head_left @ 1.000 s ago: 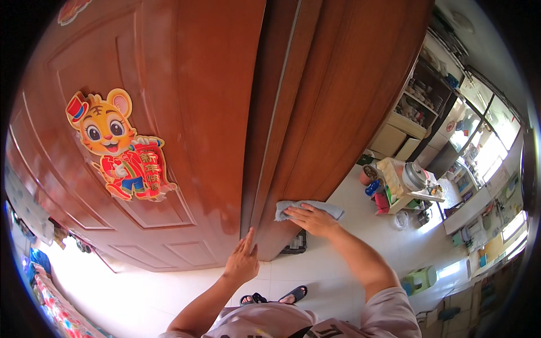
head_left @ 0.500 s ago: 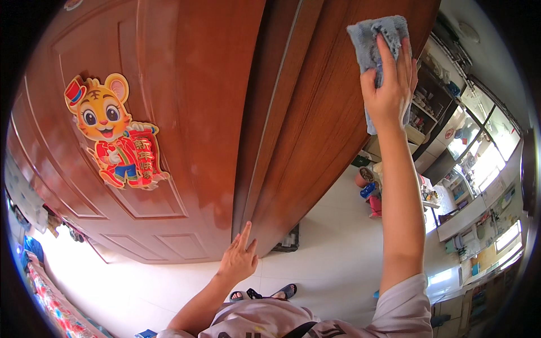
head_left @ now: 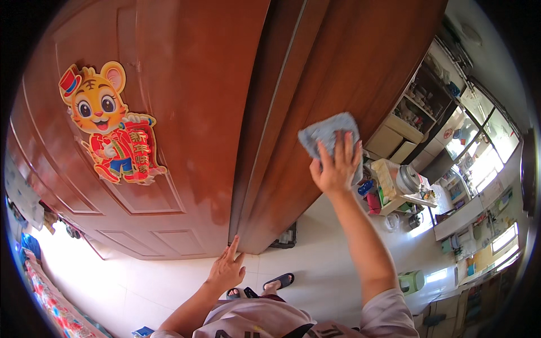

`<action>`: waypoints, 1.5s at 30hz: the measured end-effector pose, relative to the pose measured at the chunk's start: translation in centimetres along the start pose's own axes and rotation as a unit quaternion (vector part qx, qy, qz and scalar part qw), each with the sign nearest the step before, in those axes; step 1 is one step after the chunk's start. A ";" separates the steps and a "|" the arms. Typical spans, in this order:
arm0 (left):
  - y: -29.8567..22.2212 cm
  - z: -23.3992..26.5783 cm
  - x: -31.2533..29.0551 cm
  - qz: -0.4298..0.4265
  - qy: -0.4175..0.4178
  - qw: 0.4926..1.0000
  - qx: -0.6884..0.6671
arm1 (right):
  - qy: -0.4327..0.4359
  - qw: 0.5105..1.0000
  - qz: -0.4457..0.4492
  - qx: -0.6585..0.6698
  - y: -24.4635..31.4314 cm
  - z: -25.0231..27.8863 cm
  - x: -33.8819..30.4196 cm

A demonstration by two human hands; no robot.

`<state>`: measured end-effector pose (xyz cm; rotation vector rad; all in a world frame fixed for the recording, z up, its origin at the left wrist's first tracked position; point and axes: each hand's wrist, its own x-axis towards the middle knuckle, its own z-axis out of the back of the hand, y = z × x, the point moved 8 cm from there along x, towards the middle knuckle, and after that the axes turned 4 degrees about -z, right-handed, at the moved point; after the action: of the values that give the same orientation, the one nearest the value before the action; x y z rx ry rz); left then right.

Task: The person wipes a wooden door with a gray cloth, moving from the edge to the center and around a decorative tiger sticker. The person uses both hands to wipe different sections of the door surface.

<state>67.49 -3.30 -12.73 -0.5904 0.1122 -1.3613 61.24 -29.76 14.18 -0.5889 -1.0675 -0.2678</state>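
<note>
A grey-blue cloth [head_left: 331, 135] lies spread against the brown wooden door frame [head_left: 315, 73]. My right hand [head_left: 336, 166] presses it flat there, fingers spread over its lower part, arm stretched out to the right. Lower down, my left hand [head_left: 226, 270] is open and holds nothing. Its fingers point up at the bottom of the dark gap between door and frame; whether they touch the wood I cannot tell. On the left stands the reddish-brown panelled door [head_left: 191, 101], bearing a cartoon tiger cutout [head_left: 107, 127] in a red jacket and hat.
Pale floor tiles [head_left: 315, 270] run beneath my sandalled feet. Right of the frame, a small table [head_left: 393, 177] carries a rice cooker [head_left: 409, 179], near a green stool [head_left: 411, 281]. A dark crate [head_left: 286, 236] sits behind the frame's foot. Floral fabric [head_left: 53, 298] edges the lower left.
My right hand has swept the cloth down and to the left along the frame. My left hand has shifted slightly down and left, staying open.
</note>
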 end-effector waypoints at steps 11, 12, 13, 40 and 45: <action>-1.0 0.1 1.8 -0.057 -0.027 0.998 0.001 | 0.156 0.982 -0.032 0.098 8.6 -3.2 -10.6; -1.2 0.4 2.2 -0.062 -0.038 0.997 -0.002 | 0.171 0.978 -0.035 0.116 9.3 -2.8 -10.5; -1.4 0.8 2.8 -0.066 -0.048 0.997 -0.005 | 0.186 0.973 -0.039 0.135 10.0 -2.6 -10.4; -14.5 18.3 25.7 -0.192 -0.348 0.895 0.203 | 0.021 0.873 -0.341 0.348 -3.2 5.6 -6.9; -15.5 13.0 27.6 -0.270 -0.267 0.886 0.266 | -0.011 0.804 -0.453 0.386 -5.8 4.1 -11.9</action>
<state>65.38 -26.21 12.56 -0.5209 -0.9128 -1.6176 49.86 -32.96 7.04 0.7059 -1.3034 -0.6082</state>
